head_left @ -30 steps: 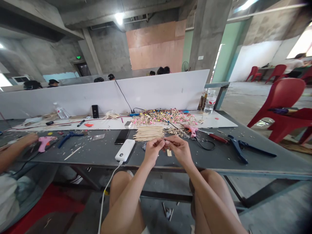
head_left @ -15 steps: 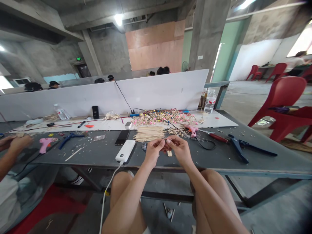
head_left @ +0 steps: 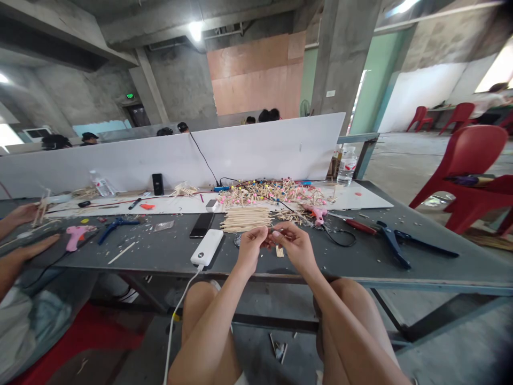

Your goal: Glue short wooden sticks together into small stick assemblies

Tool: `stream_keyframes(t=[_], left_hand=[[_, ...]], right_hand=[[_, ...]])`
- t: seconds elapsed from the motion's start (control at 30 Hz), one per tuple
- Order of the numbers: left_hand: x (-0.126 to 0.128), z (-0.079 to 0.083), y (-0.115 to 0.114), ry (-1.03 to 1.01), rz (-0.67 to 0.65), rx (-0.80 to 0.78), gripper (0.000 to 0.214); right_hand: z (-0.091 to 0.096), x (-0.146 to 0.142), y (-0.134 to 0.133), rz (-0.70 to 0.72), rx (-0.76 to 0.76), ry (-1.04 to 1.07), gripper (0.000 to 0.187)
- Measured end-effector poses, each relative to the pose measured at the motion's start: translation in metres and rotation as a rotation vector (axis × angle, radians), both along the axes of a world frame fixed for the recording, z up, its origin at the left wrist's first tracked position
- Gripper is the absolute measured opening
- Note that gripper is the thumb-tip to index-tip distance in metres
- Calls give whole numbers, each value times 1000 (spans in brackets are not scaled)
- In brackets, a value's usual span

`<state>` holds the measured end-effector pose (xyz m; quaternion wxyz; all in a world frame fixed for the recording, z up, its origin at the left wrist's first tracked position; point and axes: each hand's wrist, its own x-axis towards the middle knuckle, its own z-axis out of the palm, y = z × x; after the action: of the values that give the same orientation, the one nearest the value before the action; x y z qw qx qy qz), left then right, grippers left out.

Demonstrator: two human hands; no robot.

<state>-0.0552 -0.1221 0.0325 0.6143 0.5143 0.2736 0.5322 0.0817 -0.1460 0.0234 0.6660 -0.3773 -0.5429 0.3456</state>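
Observation:
My left hand (head_left: 250, 247) and my right hand (head_left: 293, 244) meet above the near edge of the grey metal table (head_left: 352, 262). Both are closed in a pinch, fingertips touching, on something small that I cannot make out. A short wooden piece (head_left: 279, 251) lies on the table just beneath my right hand. Behind my hands a neat bundle of wooden sticks (head_left: 245, 218) lies flat, and further back there is a heap of stick pieces with pink and blue tips (head_left: 276, 192).
A white power bank (head_left: 206, 247) with its cable and a black phone (head_left: 201, 224) lie left of my hands. A pink glue gun (head_left: 317, 213), red-handled tool (head_left: 358, 226) and blue cutters (head_left: 395, 243) lie to the right. Another person's hands (head_left: 28, 230) work at far left. Red chairs (head_left: 468, 176) stand right.
My hands have stayed almost in place, pinched together. The person at the left has raised one hand with a stick piece and laid the other flat on the table.

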Motion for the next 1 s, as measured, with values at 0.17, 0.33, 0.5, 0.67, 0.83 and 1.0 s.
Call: stream_keyframes(t=[0.17,0.33,0.5,0.67,0.83,1.0], left_hand=[[1,1,0,5,30,-5,50],[2,2,-2,-37,-4,-80,66],[1,0,-1,-48,-62,-84,66],[1,0,1,-53,-65,-135,71],[2,-2,-1,1,-46,-105,73],[4,2,-2,-174,-110,-236,63]], right_hand=[[0,2,0,-23,62,-110,27],[0,7,1,-139,50,-74,26],[-1,8,4,-224,151,-218,18],[-4,5,5,-209,54,-41,24],[-1,3,2,-277,147,-223,17],[-3,-1,2,-303,148,-159,15]])
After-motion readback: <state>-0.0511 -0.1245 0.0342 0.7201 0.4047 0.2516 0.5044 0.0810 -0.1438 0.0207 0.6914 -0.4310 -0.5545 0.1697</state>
